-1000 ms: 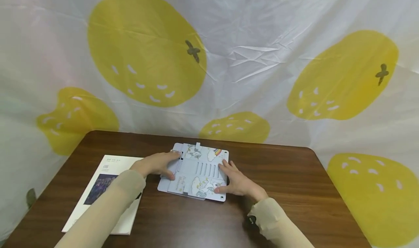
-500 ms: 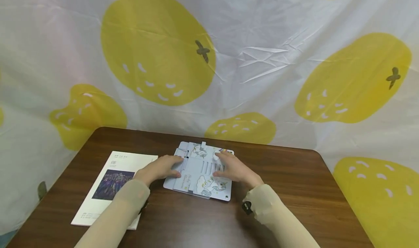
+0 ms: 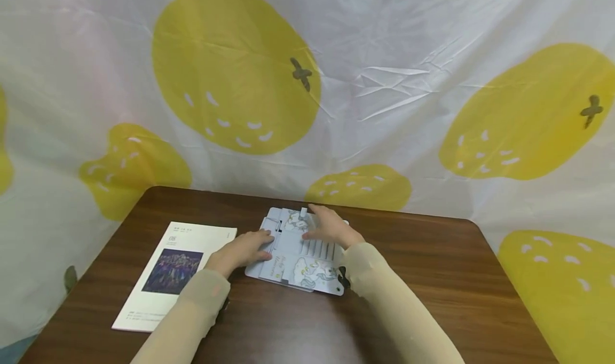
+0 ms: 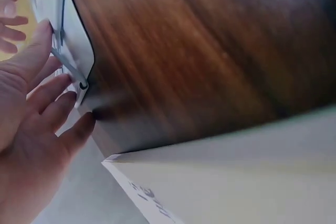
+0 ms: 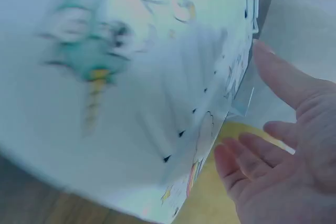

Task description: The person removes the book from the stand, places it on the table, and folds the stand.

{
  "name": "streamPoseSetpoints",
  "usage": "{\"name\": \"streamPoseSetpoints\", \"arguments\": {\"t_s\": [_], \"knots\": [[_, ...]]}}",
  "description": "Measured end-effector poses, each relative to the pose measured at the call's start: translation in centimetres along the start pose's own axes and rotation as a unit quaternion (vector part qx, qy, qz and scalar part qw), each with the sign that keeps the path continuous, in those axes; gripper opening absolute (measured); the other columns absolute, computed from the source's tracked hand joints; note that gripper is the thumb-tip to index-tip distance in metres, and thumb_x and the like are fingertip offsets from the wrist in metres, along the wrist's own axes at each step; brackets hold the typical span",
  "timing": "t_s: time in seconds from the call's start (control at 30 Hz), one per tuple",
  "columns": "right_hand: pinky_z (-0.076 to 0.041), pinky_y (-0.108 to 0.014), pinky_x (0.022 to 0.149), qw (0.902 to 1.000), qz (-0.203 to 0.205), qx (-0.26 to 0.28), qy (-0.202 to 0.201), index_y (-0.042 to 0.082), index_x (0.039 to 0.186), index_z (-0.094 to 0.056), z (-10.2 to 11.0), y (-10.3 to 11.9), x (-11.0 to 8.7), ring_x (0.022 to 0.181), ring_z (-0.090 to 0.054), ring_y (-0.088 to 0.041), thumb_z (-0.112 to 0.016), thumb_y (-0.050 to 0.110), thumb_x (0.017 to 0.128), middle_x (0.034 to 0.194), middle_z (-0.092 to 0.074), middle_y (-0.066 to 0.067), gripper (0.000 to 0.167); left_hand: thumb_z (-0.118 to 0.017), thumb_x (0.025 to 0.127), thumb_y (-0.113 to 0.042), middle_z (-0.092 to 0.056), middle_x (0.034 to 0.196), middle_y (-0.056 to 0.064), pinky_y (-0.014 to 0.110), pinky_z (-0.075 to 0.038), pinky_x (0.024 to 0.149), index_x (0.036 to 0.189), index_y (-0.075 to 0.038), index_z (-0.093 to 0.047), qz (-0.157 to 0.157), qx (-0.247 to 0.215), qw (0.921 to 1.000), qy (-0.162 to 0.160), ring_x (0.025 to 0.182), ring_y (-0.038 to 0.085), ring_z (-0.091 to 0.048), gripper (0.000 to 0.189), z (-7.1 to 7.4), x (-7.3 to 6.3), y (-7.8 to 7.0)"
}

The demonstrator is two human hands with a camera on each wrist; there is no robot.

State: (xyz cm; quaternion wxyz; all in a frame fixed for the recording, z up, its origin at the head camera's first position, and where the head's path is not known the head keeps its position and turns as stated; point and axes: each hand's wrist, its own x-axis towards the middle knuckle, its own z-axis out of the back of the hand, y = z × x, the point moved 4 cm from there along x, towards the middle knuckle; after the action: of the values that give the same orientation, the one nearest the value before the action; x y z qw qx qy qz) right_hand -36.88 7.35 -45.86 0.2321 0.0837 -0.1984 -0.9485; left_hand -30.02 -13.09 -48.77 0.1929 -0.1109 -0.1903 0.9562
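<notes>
A white book stand (image 3: pixel 312 273) with unicorn prints, a row of slots and a small tab (image 3: pixel 304 212) lies folded flat on the table. My left hand (image 3: pixel 244 253) is at its left edge, fingers loosely spread. In the left wrist view, the thumb and fingers of that hand (image 4: pixel 39 111) are close about a wire clip (image 4: pixel 71 67) on the stand. Over the far right part of the stand is my right hand (image 3: pixel 331 227), its thumb and fingers apart and near the tab. The right wrist view shows this hand (image 5: pixel 291 140) holding nothing.
Left of the stand lies a white book (image 3: pixel 144 305) with a dark picture on its cover, partly behind my left sleeve. Brown wooden table (image 3: pixel 423 278) extends to the right. A curtain (image 3: pixel 355 134) printed with yellow fruit hangs behind the far edge.
My right hand has moved from the stand's right edge up and leftward to near the tab. The left hand stays by the left edge. The whole head view has shifted slightly.
</notes>
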Motion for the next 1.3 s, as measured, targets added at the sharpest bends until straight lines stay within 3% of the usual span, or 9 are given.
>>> {"name": "streamPoseSetpoints", "arguments": {"t_s": [0.17, 0.33, 0.47, 0.6, 0.9, 1.17, 1.3], "knots": [[-0.028, -0.044, 0.113, 0.9990, -0.042, 0.013, 0.005, 0.002, 0.151, -0.031, -0.1, 0.1, 1.5, 0.139, -0.035, -0.033, -0.082, 0.031, 0.080, 0.151, -0.039, -0.016, 0.092, -0.066, 0.094, -0.028, -0.040, 0.150, 0.017, 0.049, -0.027, 0.112, 0.141, -0.002, -0.051, 0.005, 0.003, 1.0000, 0.007, 0.139, 0.036, -0.034, 0.056, -0.1, 0.2, -0.2], [-0.030, -0.043, 0.112, 0.9996, -0.027, 0.006, 0.006, -0.002, 0.148, -0.035, -0.8, 0.7, 2.6, 0.135, -0.039, -0.033, -0.085, 0.030, 0.077, 0.145, -0.045, -0.018, 0.093, -0.064, 0.095, -0.030, -0.039, 0.151, 0.016, 0.049, -0.027, 0.112, 0.142, -0.003, -0.050, 0.014, 0.014, 0.9997, 0.011, 0.140, 0.036, -0.033, 0.056, -0.2, 0.1, -0.1], [-0.030, -0.046, 0.111, 0.9989, -0.041, -0.018, 0.016, 0.000, 0.148, -0.036, -1.6, 1.0, 3.1, 0.138, -0.034, -0.035, -0.086, 0.034, 0.075, 0.147, -0.041, -0.019, 0.095, -0.063, 0.095, -0.031, -0.038, 0.152, 0.015, 0.048, -0.027, 0.113, 0.144, -0.004, -0.048, 0.023, 0.019, 0.9994, 0.017, 0.140, 0.034, -0.032, 0.057, -0.3, -0.3, 0.0], [-0.035, -0.052, 0.107, 0.9969, -0.066, -0.034, 0.025, 0.006, 0.147, -0.039, -2.1, 1.1, 3.3, 0.138, -0.031, -0.034, -0.085, 0.039, 0.075, 0.148, -0.040, -0.016, 0.092, -0.062, 0.096, -0.032, -0.037, 0.153, 0.015, 0.049, -0.027, 0.113, 0.145, -0.005, -0.047, 0.023, 0.025, 0.9992, 0.020, 0.141, 0.034, -0.032, 0.058, -0.3, -0.5, 0.2], [-0.038, -0.050, 0.104, 0.9972, -0.056, -0.044, 0.023, 0.004, 0.141, -0.043, -2.4, 1.4, 3.6, 0.131, -0.037, -0.034, -0.085, 0.039, 0.075, 0.138, -0.046, -0.015, 0.085, -0.063, 0.096, -0.031, -0.039, 0.152, 0.015, 0.049, -0.029, 0.112, 0.143, -0.004, -0.048, 0.017, 0.034, 0.9991, 0.019, 0.139, 0.034, -0.034, 0.057, -0.2, -0.5, 0.4], [-0.034, -0.055, 0.106, 0.9964, -0.076, -0.019, 0.033, 0.007, 0.145, -0.038, -2.6, 0.9, 3.4, 0.137, -0.033, -0.034, -0.082, 0.040, 0.078, 0.147, -0.039, -0.015, 0.086, -0.064, 0.095, -0.030, -0.039, 0.151, 0.015, 0.048, -0.029, 0.111, 0.143, -0.003, -0.048, 0.017, 0.035, 0.9990, 0.022, 0.138, 0.034, -0.036, 0.057, 0.0, -0.2, 0.4], [-0.032, -0.054, 0.108, 0.9972, -0.066, -0.019, 0.030, 0.005, 0.147, -0.035, -2.3, 1.2, 3.2, 0.138, -0.033, -0.036, -0.081, 0.038, 0.080, 0.148, -0.038, -0.016, 0.088, -0.064, 0.095, -0.030, -0.039, 0.152, 0.015, 0.047, -0.029, 0.112, 0.144, -0.004, -0.048, 0.017, 0.040, 0.9988, 0.023, 0.138, 0.034, -0.036, 0.058, 0.0, -0.1, 0.4]]}}
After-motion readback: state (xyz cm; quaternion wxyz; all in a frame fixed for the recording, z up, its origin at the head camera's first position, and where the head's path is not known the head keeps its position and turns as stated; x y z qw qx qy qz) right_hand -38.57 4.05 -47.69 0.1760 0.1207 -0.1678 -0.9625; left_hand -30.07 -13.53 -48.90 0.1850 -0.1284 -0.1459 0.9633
